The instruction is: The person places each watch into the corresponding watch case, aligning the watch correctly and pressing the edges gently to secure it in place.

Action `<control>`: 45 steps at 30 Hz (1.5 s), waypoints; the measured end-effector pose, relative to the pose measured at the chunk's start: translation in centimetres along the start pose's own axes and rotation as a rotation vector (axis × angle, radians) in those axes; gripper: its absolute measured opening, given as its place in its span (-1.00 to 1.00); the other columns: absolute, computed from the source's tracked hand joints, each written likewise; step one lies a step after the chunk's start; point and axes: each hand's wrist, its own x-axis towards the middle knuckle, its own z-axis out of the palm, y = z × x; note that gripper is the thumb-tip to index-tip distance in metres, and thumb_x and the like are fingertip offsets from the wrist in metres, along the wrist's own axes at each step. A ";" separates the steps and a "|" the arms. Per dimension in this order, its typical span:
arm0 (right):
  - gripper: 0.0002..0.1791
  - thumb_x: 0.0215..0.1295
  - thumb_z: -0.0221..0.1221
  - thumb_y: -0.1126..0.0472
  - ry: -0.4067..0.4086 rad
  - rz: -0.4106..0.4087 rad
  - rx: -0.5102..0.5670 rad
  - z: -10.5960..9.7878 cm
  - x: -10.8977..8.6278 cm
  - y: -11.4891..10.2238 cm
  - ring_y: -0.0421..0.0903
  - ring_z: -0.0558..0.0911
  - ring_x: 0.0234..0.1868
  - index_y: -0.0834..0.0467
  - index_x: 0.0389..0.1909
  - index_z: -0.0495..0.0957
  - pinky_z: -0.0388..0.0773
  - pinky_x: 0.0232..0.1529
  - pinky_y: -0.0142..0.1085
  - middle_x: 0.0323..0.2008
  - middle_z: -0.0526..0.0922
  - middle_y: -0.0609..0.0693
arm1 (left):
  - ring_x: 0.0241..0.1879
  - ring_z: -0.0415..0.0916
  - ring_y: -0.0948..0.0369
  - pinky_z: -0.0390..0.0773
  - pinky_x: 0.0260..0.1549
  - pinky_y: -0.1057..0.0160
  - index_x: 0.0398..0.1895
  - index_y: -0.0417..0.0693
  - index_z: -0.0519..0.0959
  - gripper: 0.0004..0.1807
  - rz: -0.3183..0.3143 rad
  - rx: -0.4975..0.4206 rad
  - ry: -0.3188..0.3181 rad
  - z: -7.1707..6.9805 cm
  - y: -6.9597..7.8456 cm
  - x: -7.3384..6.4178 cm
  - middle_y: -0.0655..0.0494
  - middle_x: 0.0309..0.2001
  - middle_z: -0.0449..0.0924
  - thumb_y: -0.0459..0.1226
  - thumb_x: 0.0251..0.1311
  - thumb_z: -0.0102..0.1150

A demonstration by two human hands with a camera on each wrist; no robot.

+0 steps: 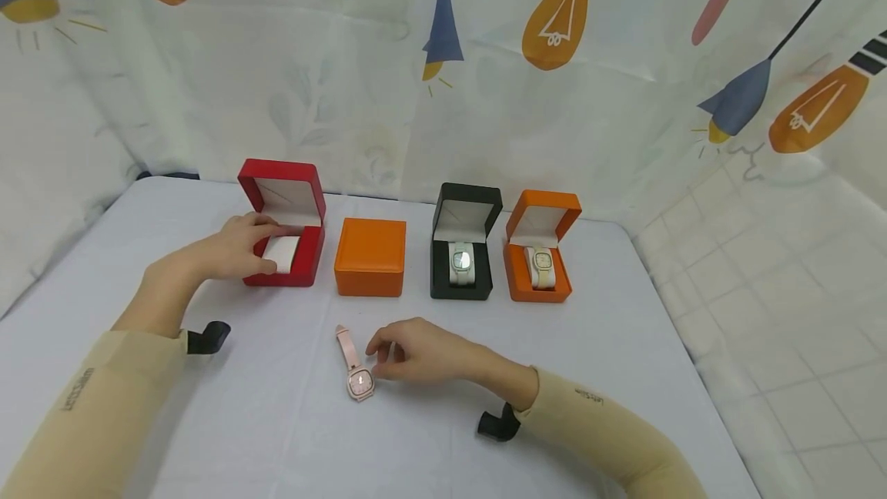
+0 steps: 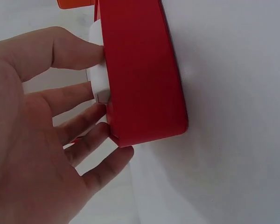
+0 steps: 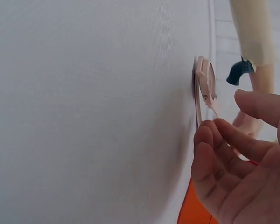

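Observation:
My left hand [image 1: 239, 246] reaches into the open red watch box [image 1: 315, 256]. Its thumb and fingers are curled about the white watch cushion [image 1: 282, 252]; in the left wrist view the thumb and index finger press on the cushion [image 2: 99, 77], and the other fingers lie along the edge of the red box [image 2: 142, 79]. A pink watch [image 1: 360, 382] lies flat on the table, its strap stretched toward the boxes. Just right of it hovers my right hand [image 1: 426, 350], fingers loosely bent and holding nothing. The right wrist view shows its fingertips close to the pink watch [image 3: 206, 84].
A closed orange box [image 1: 370, 256] stands right of the red one. Beyond it are an open dark green box [image 1: 460, 291] with a silvery watch [image 1: 461, 260] and an open orange box [image 1: 540, 295] with a gold-toned watch [image 1: 543, 262]. A patterned curtain [image 1: 374, 98] hangs behind the white table [image 1: 416, 445].

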 end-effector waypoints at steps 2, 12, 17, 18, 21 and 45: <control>-0.75 0.41 0.30 0.23 -0.006 0.003 -0.001 0.1 0.1 -0.1 -0.34 0.53 -0.37 0.17 0.05 0.64 0.54 -0.30 -0.53 -0.31 0.59 -0.26 | 0.23 0.11 -0.38 0.42 0.07 -0.45 0.33 -0.44 0.41 -0.23 -0.019 0.011 -0.008 -0.1 0.2 0.2 -0.48 0.30 0.20 -0.20 0.09 0.42; -0.74 0.40 0.32 0.17 -0.059 0.015 -0.042 0.6 0.6 -0.5 -0.37 0.48 -0.41 0.16 0.04 0.66 0.49 -0.32 -0.54 -0.33 0.57 -0.26 | 0.21 0.13 -0.38 0.48 0.05 -0.40 0.25 -0.49 0.44 -0.16 -0.095 0.081 -0.028 -0.4 1.4 1.0 -0.52 0.25 0.20 -0.15 -0.05 0.51; -0.73 0.41 0.31 0.13 -0.080 0.027 -0.079 0.7 0.9 -0.6 -0.36 0.46 -0.39 0.15 0.04 0.66 0.46 -0.30 -0.54 -0.34 0.56 -0.25 | 0.20 0.13 -0.37 0.51 0.02 -0.39 0.24 -0.48 0.42 -0.15 -0.114 0.051 -0.026 -0.4 1.4 1.0 -0.52 0.24 0.17 -0.16 -0.08 0.53; -0.73 0.41 0.32 0.12 -0.082 0.028 -0.091 0.8 0.9 -0.6 -0.36 0.46 -0.39 0.14 0.03 0.66 0.46 -0.29 -0.54 -0.34 0.55 -0.26 | 0.18 0.14 -0.36 0.52 0.01 -0.38 0.23 -0.49 0.42 -0.16 -0.113 0.048 -0.024 -0.5 1.4 0.9 -0.52 0.23 0.18 -0.17 -0.07 0.52; -0.72 0.39 0.33 0.07 -0.082 0.037 -0.120 0.9 1.2 -0.5 -0.35 0.45 -0.38 0.12 0.01 0.66 0.44 -0.28 -0.54 -0.36 0.54 -0.26 | 0.14 0.19 -0.34 0.55 -0.03 -0.34 0.19 -0.50 0.42 -0.20 -0.099 0.036 -0.013 -0.5 1.3 0.9 -0.51 0.18 0.24 -0.19 -0.06 0.51; -0.79 0.32 0.37 0.23 -0.120 0.016 -0.085 1.4 1.7 -1.3 -0.35 0.47 -0.31 0.09 -0.11 0.58 0.46 -0.24 -0.59 -0.33 0.55 -0.22 | -0.16 0.51 -0.08 0.68 -0.23 -0.10 0.12 -0.30 0.31 -0.34 -0.065 -0.094 0.032 -1.1 1.8 -0.9 -0.20 -0.13 0.54 -0.32 0.05 0.52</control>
